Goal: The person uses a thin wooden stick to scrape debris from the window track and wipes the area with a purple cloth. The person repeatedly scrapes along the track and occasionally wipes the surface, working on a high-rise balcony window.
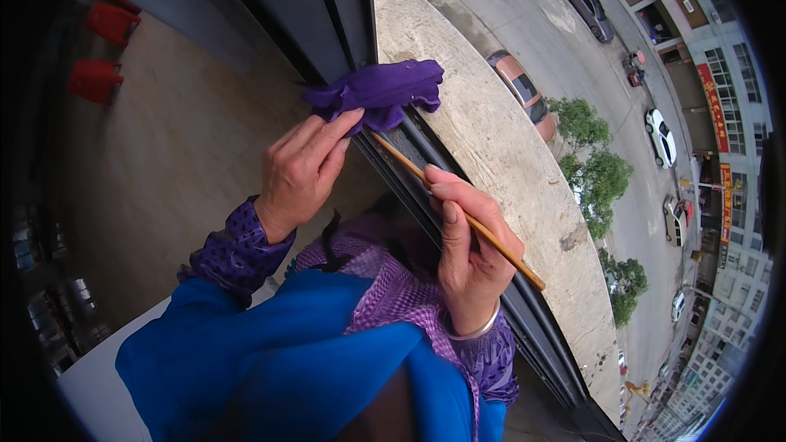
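Observation:
A crumpled purple cloth (393,89) lies across the dark metal window track (424,153), against the upright frame of the sliding window (331,6). My left hand (301,169) has its fingertips on the cloth's near edge, index finger on top and thumb lower down. In my right hand (476,239) a thin wooden stick (402,159), like a chopstick, is held between thumb and fingers. It slants along the track, its far tip meeting the cloth's lower edge. Whether the tip goes under the cloth is hidden.
Beyond the track runs a rough concrete ledge (491,153), with a drop to a street (528,12) with parked cars and trees. Indoors, red plastic stools (97,81) stand on the floor (184,110) at the left. A blue garment (276,368) covers my front.

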A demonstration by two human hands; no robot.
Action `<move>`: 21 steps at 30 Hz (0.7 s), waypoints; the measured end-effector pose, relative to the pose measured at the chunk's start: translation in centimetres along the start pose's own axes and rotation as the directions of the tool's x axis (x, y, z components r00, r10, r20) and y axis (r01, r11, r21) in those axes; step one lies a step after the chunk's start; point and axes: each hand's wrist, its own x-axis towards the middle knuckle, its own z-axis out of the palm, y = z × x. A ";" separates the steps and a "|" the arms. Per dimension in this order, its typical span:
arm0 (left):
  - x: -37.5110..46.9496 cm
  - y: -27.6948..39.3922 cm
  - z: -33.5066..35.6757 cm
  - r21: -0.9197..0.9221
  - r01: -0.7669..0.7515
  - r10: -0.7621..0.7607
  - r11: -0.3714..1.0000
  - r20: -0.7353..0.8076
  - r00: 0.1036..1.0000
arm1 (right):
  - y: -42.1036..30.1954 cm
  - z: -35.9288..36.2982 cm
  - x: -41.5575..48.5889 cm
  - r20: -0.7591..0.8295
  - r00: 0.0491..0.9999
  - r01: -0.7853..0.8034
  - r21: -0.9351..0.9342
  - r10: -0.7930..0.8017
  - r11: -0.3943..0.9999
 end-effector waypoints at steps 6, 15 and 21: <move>0.1 -0.1 -0.1 -0.109 -0.008 0.014 0.994 0.056 0.998 | -0.7 -3.0 -1.4 0.045 0.999 0.008 -0.115 -0.003 0.993; -0.8 4.1 1.6 -0.314 -0.259 0.337 0.913 0.225 0.914 | -4.8 -11.0 -9.7 -0.180 0.972 -0.191 -0.212 0.154 0.958; -1.6 7.4 2.7 -0.310 -0.238 0.320 0.920 0.246 0.915 | -7.4 -16.1 -14.4 -0.255 0.951 -0.264 -0.361 0.177 0.895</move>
